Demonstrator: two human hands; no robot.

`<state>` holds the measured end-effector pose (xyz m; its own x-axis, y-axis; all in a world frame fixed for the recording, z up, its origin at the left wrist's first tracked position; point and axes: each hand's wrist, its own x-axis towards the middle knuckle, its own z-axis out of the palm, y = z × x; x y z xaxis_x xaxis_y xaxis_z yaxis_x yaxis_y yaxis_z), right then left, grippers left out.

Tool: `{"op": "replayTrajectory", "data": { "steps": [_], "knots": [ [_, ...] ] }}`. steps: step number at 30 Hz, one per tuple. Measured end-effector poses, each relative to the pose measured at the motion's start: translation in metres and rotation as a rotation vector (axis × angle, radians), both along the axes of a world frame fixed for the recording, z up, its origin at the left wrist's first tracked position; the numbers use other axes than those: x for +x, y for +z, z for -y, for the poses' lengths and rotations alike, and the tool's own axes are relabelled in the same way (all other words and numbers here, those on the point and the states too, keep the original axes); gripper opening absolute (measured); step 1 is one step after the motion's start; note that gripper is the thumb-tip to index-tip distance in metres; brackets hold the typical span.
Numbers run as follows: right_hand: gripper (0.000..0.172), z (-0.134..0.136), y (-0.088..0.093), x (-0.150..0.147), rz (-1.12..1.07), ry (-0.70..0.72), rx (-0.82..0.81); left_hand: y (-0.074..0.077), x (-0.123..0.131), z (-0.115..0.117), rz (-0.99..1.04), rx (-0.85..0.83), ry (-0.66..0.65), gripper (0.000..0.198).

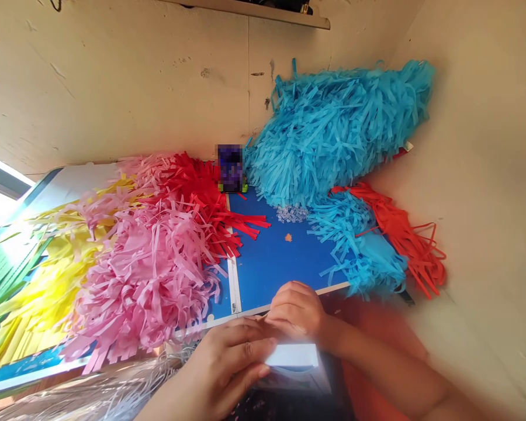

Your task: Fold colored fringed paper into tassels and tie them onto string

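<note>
Head view: hands at edge of blue board

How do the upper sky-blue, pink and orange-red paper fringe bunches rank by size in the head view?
Largest to smallest:
1. Tied, too alike to rank: upper sky-blue paper fringe bunch and pink paper fringe bunch, which may only look bigger from sitting nearer the camera.
2. Orange-red paper fringe bunch.

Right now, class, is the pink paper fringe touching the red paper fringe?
Touching: the head view shows the pink paper fringe overlapping the red paper fringe, their strands meeting along the edge.
</note>
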<state>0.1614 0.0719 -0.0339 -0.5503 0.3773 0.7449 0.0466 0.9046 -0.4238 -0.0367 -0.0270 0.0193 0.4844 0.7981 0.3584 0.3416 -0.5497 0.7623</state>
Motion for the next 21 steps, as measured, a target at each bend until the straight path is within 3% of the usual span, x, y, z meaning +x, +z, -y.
{"op": "replayTrajectory", "data": {
  "steps": [11,16,21],
  "knots": [
    [0.009,-0.0011,-0.0053,0.0017,0.033,0.000,0.103,-0.0019,-0.0023,0.0008,-0.001,-0.021,0.015,0.033],
    [0.024,-0.0014,-0.0087,-0.0032,-0.042,0.099,-0.162,-0.0004,-0.0019,-0.0018,0.011,0.001,0.021,0.034],
    [0.028,-0.0011,0.0001,-0.0027,-0.078,0.178,-0.336,-0.0006,-0.0019,-0.0008,0.001,0.036,0.045,0.034]
  ]
}}
